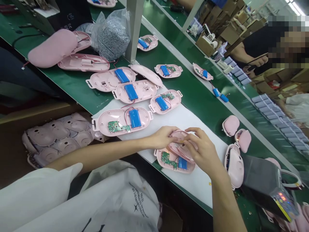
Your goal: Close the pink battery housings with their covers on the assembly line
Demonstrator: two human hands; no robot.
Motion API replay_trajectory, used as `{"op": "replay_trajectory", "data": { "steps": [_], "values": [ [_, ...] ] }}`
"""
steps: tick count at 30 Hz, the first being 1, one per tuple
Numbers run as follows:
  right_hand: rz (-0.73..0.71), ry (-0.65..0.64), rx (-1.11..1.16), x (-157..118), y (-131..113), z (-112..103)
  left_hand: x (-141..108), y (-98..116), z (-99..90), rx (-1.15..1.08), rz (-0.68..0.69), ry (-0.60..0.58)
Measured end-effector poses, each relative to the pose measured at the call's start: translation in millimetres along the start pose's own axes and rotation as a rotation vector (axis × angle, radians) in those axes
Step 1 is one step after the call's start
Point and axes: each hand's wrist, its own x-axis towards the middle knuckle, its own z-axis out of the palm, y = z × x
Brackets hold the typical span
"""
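upper shell: pink, tilted, up between both hands, over the left part of the lower shell; its face [178, 152] shows red wire; contact with the lower shell unclear.
left hand [164, 137]: fingers closed on the upper shell's left rim, thumb reaching inward.
right hand [201, 148]: thumb and fingers bent around the far right side, gripping; tips near the left thumb, any small part between them too blurred to tell.
lower shell [159, 160]: open side up beneath, holding a green board [166, 157] and blue battery [182, 163].
white sheet [201, 187]: under the lower shell; bare stretch near right.
bench edge [180, 188]: just beside the lower shell, near side.
left: wired shell [103, 124] well apart.
far: small open shell [173, 104], some gap.
right: closed shell [235, 166] beyond the right hand, beside a dark box [259, 182].
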Motion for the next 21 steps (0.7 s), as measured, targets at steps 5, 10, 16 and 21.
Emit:
{"op": "replay_trajectory", "data": {
  "steps": [5, 10, 16, 21],
  "values": [
    [-0.054, 0.064, -0.172, 7, -5, 12, 0, 0, 0.5, 0.019, 0.051, -0.001],
    [0.020, 0.217, -0.306, 15, -4, 15, -3, 1, -0.8, 0.045, 0.069, -0.007],
    [0.374, 0.117, -0.115, 14, 16, 2, -8, 1, -3.0, 0.009, 0.016, 0.033],
    [0.312, 0.280, 0.094, -2, 13, 6, -5, 6, 1.3, 0.113, -0.004, 0.047]
  ]
}}
